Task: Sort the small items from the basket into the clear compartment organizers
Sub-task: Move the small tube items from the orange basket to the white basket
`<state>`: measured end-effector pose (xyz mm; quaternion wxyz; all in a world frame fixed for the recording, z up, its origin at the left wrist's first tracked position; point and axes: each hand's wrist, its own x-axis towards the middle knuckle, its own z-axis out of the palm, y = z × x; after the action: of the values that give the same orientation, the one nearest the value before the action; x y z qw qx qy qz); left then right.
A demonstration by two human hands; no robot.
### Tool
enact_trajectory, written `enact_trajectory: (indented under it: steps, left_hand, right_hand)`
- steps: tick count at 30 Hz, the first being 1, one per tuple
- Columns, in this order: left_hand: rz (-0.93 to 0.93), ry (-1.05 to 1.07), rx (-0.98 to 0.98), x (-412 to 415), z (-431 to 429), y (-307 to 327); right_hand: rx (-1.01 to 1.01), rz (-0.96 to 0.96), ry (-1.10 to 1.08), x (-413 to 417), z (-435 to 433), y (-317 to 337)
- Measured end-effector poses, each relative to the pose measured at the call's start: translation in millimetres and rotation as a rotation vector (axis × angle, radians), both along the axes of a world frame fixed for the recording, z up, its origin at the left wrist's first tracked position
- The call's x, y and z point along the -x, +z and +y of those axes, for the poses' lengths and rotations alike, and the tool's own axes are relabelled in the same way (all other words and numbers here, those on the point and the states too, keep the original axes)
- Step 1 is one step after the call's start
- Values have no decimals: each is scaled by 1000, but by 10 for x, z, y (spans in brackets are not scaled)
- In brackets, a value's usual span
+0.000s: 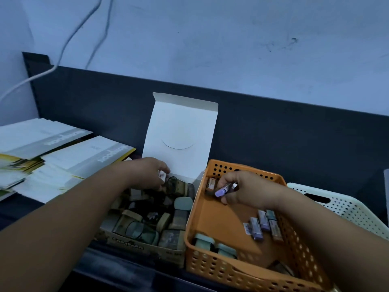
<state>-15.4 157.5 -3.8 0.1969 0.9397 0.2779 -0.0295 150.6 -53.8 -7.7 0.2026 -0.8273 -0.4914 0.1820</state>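
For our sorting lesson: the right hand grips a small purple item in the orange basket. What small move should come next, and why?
Probably lift the right hand, gripping the purple item, out of the orange basket toward the open box, where the left hand holds a white item.

Readable text: none for certain.
- Far booklet [55, 140] and near booklet [111, 156], well left of my left hand [147, 173]: one white word on each grey band, upside down, too blurred to spell.
- Cardboard box [134, 243] below that hand: dark print on the near wall, illegible.
- White piece [161, 175] I pinch there: mark unreadable.
- Sticks [264, 223] nearer me than the purple stick [221, 191] my right hand [248, 191] grips: labels too small.
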Motion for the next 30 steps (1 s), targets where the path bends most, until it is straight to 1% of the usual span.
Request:
enact_trajectory:
  steps: [4, 11, 15, 18, 21, 27, 30]
  left_hand:
    - [-15, -46, -1, 24, 107, -38]
    - [-171, -27, 117, 8, 204, -65]
    - [-251, -39, 100, -68, 66, 106]
    - [-325, -130, 170, -216, -231, 294]
    - [-355, -287, 212, -442, -695, 440]
    - [-342, -498, 210, -997, -1635, 414]
    - [-303, -568, 190, -1255, -2017, 304]
  right_hand:
    - [0, -8, -4, 28, -11, -16]
    - [-20, 29, -65, 33, -108, -23]
    - [-66, 32, -103, 10, -248, 48]
    - [-131, 12, -154, -34, -441, 131]
    - [-171, -4, -227, -123, -738, 227]
    - [-145, -57, -337, -367, -1489, 265]
    - [-89, -108, -388, -462, -1806, 218]
